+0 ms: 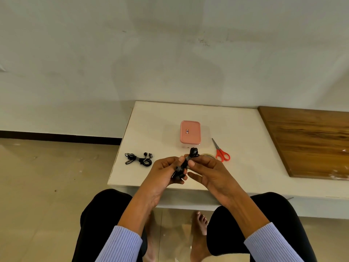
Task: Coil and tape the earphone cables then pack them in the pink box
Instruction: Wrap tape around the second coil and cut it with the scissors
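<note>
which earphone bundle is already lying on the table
The coiled earphones left of the pink box, untouched. The other bundle is held above the table by the left hand and right hand.

The white table (170, 114) carries a closed pink box (190, 133) near its centre. A bundled pair of black earphones (138, 158) lies at 8 o'clock from the box. Red-handled scissors (221, 152) lie at 4 o'clock. A wooden board (309, 140) rests at 3 o'clock.
</note>
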A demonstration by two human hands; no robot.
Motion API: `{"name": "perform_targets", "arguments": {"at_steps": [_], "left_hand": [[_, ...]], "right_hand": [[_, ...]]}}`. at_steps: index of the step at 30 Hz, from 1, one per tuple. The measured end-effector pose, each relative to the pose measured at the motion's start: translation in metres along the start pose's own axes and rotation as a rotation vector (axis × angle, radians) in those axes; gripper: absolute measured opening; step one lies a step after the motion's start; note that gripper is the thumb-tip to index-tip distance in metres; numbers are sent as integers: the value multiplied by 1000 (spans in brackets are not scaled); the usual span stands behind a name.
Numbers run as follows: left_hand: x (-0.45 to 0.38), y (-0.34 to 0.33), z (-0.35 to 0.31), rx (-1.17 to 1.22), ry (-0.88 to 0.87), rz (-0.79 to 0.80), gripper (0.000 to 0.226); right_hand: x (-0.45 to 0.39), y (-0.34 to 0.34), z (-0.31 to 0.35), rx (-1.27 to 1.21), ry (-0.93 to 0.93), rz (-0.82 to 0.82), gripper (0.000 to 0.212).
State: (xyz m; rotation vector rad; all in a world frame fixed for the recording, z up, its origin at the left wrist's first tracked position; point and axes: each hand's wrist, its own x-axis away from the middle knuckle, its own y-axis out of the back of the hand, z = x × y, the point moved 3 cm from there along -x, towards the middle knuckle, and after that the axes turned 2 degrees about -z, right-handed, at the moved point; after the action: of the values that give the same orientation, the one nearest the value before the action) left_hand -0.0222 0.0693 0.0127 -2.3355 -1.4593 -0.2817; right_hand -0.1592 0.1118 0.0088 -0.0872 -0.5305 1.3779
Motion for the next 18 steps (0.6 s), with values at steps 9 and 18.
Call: {"name": "perform_targets", "arguments": {"at_steps": [9,18], "left_hand": [[1,-4,0,189,270,194,23],[6,-9,0,324,367,314,23]], "right_hand": [[-4,0,3,208,243,6,29],[-3,-3,0,45,148,43,25]]}}
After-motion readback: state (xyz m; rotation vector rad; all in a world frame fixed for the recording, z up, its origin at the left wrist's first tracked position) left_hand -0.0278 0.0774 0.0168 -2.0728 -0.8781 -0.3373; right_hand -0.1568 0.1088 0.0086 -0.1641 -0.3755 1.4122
